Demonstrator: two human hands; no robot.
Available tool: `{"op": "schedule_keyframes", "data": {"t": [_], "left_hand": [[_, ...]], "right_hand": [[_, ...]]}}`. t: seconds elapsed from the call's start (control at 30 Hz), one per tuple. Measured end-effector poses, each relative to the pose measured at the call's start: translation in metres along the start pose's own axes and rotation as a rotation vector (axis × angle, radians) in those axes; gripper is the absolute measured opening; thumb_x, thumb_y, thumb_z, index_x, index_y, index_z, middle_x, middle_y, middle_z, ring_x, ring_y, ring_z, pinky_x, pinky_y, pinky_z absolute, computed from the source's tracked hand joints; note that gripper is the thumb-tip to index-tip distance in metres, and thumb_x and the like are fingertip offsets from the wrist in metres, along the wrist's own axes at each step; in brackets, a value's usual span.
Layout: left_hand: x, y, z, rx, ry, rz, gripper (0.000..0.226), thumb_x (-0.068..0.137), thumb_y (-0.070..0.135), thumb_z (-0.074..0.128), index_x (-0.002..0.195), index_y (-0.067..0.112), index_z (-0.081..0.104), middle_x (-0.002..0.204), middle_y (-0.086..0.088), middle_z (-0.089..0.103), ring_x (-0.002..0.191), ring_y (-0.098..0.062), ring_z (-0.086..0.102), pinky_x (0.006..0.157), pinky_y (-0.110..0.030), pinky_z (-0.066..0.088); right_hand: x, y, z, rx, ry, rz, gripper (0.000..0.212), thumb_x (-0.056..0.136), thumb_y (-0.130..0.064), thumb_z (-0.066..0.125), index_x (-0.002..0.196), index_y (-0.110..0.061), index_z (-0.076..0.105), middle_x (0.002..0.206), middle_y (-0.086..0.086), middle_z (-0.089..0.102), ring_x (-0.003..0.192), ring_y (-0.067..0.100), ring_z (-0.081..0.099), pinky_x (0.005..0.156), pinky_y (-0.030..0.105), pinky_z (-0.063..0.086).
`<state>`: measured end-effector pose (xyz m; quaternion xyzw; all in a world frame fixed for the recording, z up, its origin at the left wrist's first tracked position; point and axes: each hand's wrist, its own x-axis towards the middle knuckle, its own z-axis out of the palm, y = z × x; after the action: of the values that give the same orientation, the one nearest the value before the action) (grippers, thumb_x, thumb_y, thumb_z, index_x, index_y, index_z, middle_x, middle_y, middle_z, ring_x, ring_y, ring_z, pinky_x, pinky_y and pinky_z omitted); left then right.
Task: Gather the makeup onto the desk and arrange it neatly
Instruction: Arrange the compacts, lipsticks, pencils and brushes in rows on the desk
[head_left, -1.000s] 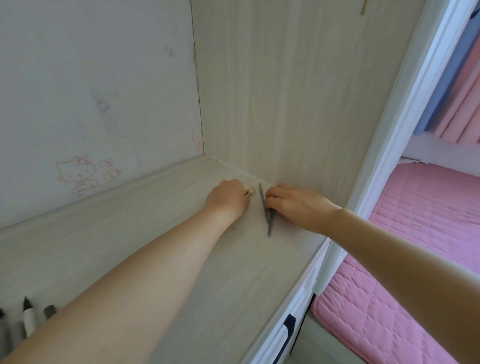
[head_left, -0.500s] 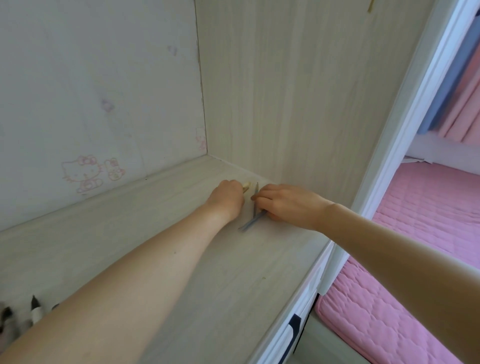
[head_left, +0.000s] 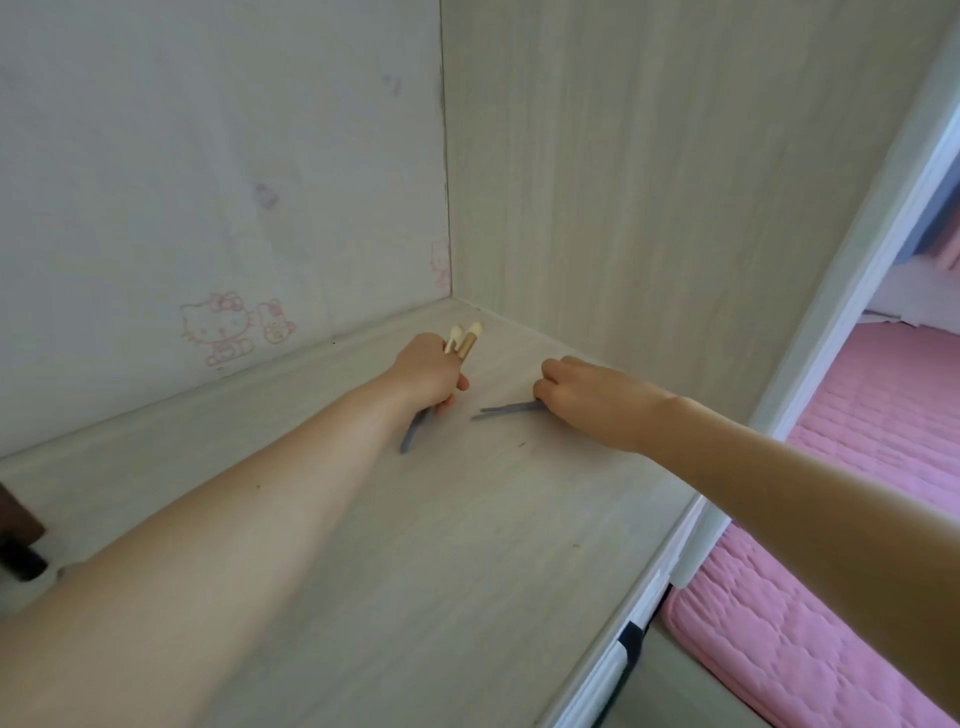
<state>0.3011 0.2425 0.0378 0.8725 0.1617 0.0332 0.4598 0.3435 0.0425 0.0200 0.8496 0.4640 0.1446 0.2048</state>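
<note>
Near the back right corner of the pale wooden desk (head_left: 467, 545), my left hand (head_left: 428, 375) is closed around two makeup brushes (head_left: 466, 340). Their cream tips and gold ferrules stick up past my fingers, and a grey handle (head_left: 412, 435) pokes out below my palm. To the right, my right hand (head_left: 587, 395) rests knuckles-up on the desk, its fingers closed on the end of another grey brush handle (head_left: 506, 409) that lies flat and points left. That brush's head is hidden under my hand.
A wall with pink cat stickers (head_left: 228, 327) stands behind the desk, and a wooden side panel (head_left: 649, 208) closes it on the right. Dark objects (head_left: 18, 540) sit at the desk's left edge. A pink quilted bed (head_left: 857, 545) lies past the desk's front right edge.
My hands have drawn apart. The left hand has lifted its brushes so the tips stand up; the grey handle under my right hand has swung from upright to flat, pointing left.
</note>
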Motion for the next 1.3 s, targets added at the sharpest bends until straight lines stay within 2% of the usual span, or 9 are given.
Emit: {"op": "schedule_keyframes", "data": {"t": [0.13,0.27,0.47,0.57,0.7,0.8,0.93,1.07,1.3], "left_hand": [[-0.009,-0.008,-0.010,-0.206,-0.019,-0.097,0.024,0.097,0.012,0.042,0.112,-0.003,0.054,0.089,-0.011,0.066,0.055,-0.020,0.047,0.057,-0.029,0.042],[-0.019,-0.013,-0.017,-0.373,-0.030,-0.176,0.019,0.096,0.013,0.048,0.107,-0.001,0.054,0.078,-0.008,0.060,0.048,-0.014,0.042,0.043,-0.022,0.036],[-0.029,-0.026,-0.029,-0.557,-0.055,-0.243,0.013,0.095,0.008,0.053,0.103,-0.002,0.056,0.075,-0.009,0.057,0.052,-0.016,0.048,0.039,-0.021,0.043],[-0.034,-0.029,-0.034,-0.648,-0.061,-0.253,0.016,0.095,0.009,0.053,0.108,-0.002,0.056,0.077,-0.009,0.057,0.054,-0.019,0.052,0.038,-0.020,0.044],[-0.053,-0.025,-0.042,-0.698,-0.091,-0.208,0.012,0.098,0.011,0.048,0.103,0.003,0.056,0.078,-0.007,0.054,0.047,-0.013,0.044,0.039,-0.021,0.038],[-0.075,-0.020,-0.051,-0.741,-0.088,-0.152,0.014,0.099,0.010,0.045,0.105,0.005,0.057,0.075,-0.006,0.051,0.043,-0.012,0.043,0.040,-0.020,0.036],[-0.115,-0.017,-0.072,-0.747,-0.062,-0.052,0.020,0.099,0.008,0.044,0.110,0.004,0.060,0.074,-0.006,0.052,0.045,-0.013,0.047,0.042,-0.022,0.040],[-0.162,-0.024,-0.100,-0.589,0.000,0.036,0.019,0.098,0.012,0.046,0.103,0.012,0.065,0.078,-0.004,0.056,0.053,-0.014,0.053,0.048,-0.025,0.045],[-0.257,-0.060,-0.155,-0.196,0.181,0.170,0.018,0.098,0.013,0.047,0.101,0.020,0.064,0.081,0.000,0.063,0.053,-0.009,0.056,0.048,-0.023,0.046]], "right_hand": [[0.006,-0.011,-0.009,0.022,-0.086,0.100,0.035,0.086,0.009,0.045,0.118,-0.004,0.043,0.116,0.015,0.047,0.102,0.029,0.051,0.084,0.035,0.043],[0.011,-0.017,-0.016,0.053,-0.128,0.157,0.034,0.089,0.008,0.042,0.121,-0.002,0.042,0.121,0.015,0.045,0.109,0.029,0.049,0.090,0.035,0.043],[0.008,-0.017,-0.015,0.219,-0.090,0.314,0.028,0.092,0.004,0.044,0.118,-0.005,0.042,0.115,0.013,0.050,0.099,0.027,0.053,0.078,0.033,0.044],[0.009,-0.014,-0.021,0.570,-0.019,0.557,0.016,0.095,-0.001,0.039,0.109,-0.007,0.043,0.101,0.016,0.058,0.083,0.029,0.059,0.068,0.038,0.049],[0.008,-0.023,-0.038,1.245,0.199,0.759,0.015,0.097,-0.007,0.032,0.097,-0.012,0.046,0.084,0.007,0.055,0.066,0.017,0.047,0.056,0.026,0.039],[0.004,-0.045,-0.061,1.642,0.290,0.695,0.026,0.098,-0.001,0.029,0.094,-0.013,0.051,0.069,0.002,0.050,0.059,0.014,0.043,0.056,0.025,0.038],[-0.008,-0.077,-0.096,1.891,0.352,0.595,0.026,0.099,0.001,0.031,0.100,-0.007,0.056,0.069,0.003,0.050,0.059,0.015,0.044,0.057,0.027,0.040],[-0.019,-0.113,-0.130,1.909,0.387,0.477,0.025,0.098,0.001,0.034,0.098,-0.009,0.057,0.069,0.002,0.053,0.058,0.014,0.047,0.057,0.028,0.042],[-0.029,-0.186,-0.172,1.819,0.382,0.317,0.028,0.098,-0.003,0.035,0.097,-0.017,0.059,0.065,-0.007,0.060,0.055,0.011,0.050,0.056,0.025,0.044]]}}
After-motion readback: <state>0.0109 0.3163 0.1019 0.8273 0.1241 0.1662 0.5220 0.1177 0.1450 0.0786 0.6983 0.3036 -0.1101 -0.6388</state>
